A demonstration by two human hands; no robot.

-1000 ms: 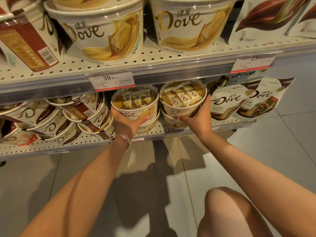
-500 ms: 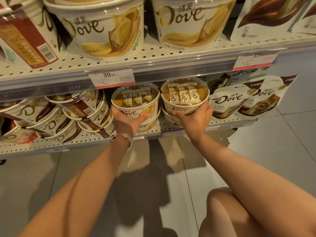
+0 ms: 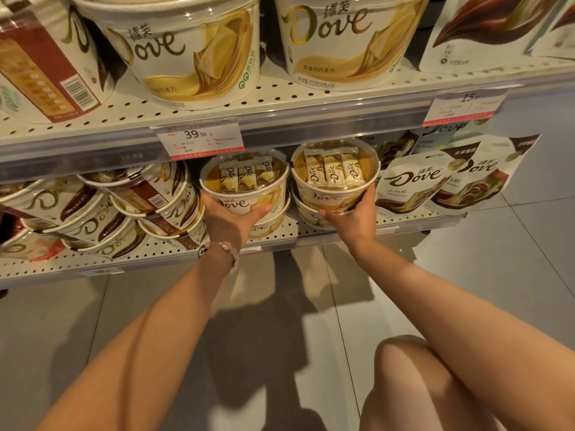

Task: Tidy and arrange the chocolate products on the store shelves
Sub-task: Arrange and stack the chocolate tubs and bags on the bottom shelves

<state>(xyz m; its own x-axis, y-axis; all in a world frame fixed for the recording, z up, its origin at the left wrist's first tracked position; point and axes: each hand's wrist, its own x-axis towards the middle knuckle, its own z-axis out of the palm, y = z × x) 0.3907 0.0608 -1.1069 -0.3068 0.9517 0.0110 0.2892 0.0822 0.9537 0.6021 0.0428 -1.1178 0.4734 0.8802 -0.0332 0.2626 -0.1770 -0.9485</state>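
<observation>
Both arms outstretched; left hand (image 3: 228, 220) (beaded wristband), right hand (image 3: 353, 220), fingers curled

Perforated lower shelf (image 3: 311, 227) carries stacked Dove tubs (image 3: 273, 217) and pouches (image 3: 407, 185).

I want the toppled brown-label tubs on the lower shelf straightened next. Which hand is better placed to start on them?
Left. The left hand grips the white tub right beside the leaning brown-label tubs. The right hand holds the other white tub farther away, near the pouches.
</observation>
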